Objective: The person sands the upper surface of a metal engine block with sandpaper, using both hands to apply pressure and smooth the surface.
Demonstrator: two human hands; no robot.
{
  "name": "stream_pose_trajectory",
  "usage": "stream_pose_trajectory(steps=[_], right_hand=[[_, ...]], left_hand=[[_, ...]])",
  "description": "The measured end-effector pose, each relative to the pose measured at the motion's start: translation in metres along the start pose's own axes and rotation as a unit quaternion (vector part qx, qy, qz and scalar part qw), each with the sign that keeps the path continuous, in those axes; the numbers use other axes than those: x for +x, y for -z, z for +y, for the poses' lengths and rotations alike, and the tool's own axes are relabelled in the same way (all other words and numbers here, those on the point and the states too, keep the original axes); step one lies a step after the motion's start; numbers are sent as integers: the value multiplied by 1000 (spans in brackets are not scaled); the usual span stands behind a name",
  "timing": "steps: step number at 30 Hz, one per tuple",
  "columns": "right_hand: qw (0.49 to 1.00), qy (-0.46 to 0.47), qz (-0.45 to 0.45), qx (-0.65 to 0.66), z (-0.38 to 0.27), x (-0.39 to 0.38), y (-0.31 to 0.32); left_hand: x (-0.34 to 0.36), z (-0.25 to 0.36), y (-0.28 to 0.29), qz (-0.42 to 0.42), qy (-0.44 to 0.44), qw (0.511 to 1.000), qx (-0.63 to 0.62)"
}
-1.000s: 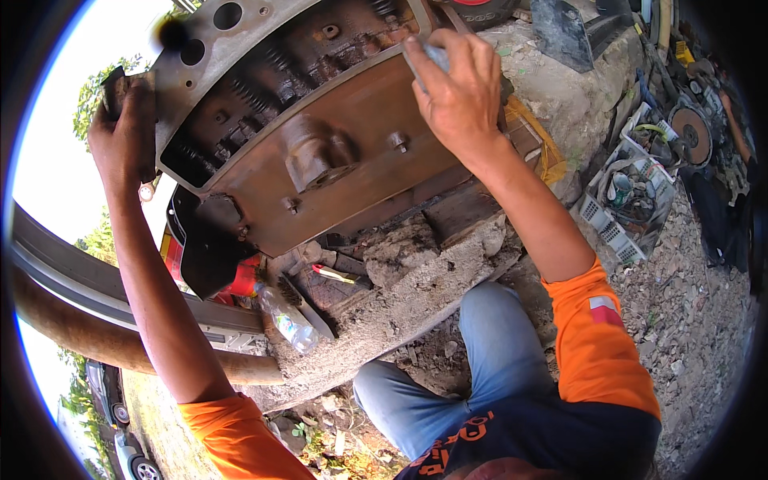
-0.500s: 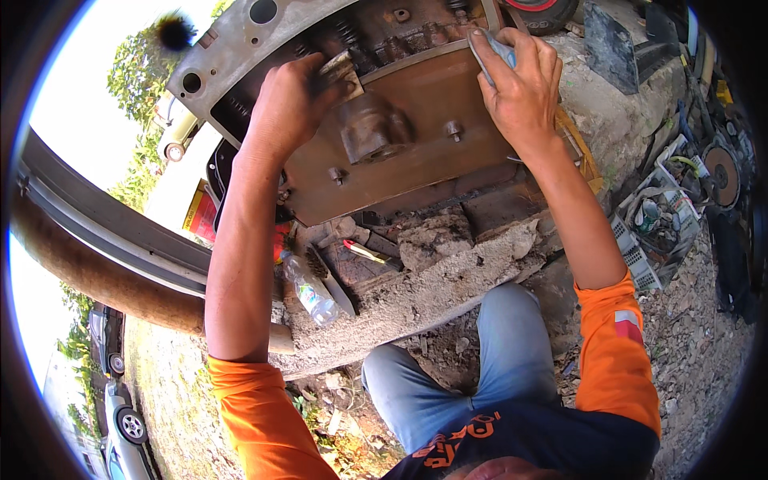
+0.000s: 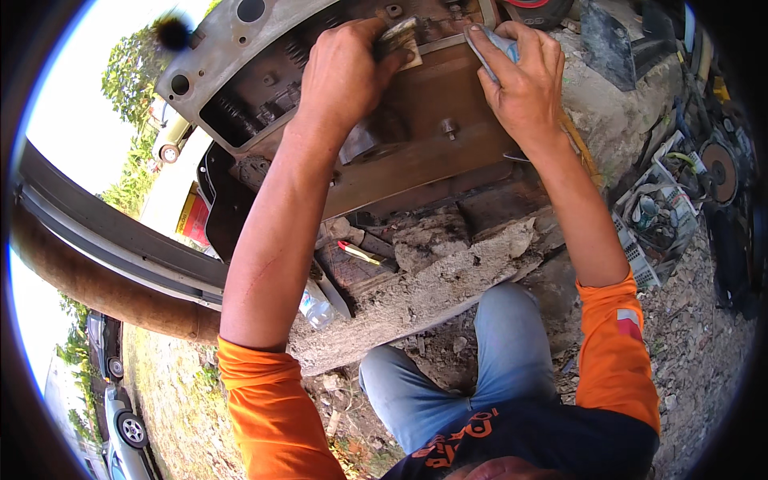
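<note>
A large greasy engine part with a grey metal flange fills the top, with dark springs in its recess. A brown metal panel forms its near side. My left hand pinches a worn beige-grey folded pad against the rim at the panel's top edge. The hand and forearm hide part of the rounded boss on the panel. My right hand, farther right along the same rim, is closed round a flat grey-blue folded piece, whose material I cannot make out.
A rough concrete ledge lies before my knees, with a clear plastic bottle, a blade and a red-and-yellow handled tool. At right stands a white crate of scrap. A brown pole runs along the left.
My left hand has slid right along the rim with the beige-grey pad, closer to my right hand. The left forearm now covers more of the bottle and boss. My right hand has barely moved.
</note>
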State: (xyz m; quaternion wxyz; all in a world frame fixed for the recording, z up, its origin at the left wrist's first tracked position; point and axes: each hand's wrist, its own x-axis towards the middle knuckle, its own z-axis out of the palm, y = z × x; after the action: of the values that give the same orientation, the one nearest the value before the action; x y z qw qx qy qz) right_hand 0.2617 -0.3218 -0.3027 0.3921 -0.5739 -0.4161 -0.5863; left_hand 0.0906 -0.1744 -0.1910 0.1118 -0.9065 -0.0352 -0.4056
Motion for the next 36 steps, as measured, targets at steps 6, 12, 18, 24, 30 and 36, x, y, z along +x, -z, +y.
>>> stream_pose_trajectory(steps=[6,12,18,24,30,36], right_hand=[[1000,4,-4,17,5,3,1],[1000,3,-7,15,2,4,0],[1000,6,-21,7,4,4,4],[1000,-7,-11,14,-6,1,-1],[1000,-11,2,18,-2,0,-2],[1000,-13,-10,21,-4,-1,0]], left_hand=[[-9,-11,20,-16,32,999,16],[14,22,-10,38,-4,999,9],[9,8,12,91,33,995,-36],[-5,16,8,-5,42,999,22],[10,29,-12,-8,68,998,-3],[12,32,-17,56,103,993,-21]])
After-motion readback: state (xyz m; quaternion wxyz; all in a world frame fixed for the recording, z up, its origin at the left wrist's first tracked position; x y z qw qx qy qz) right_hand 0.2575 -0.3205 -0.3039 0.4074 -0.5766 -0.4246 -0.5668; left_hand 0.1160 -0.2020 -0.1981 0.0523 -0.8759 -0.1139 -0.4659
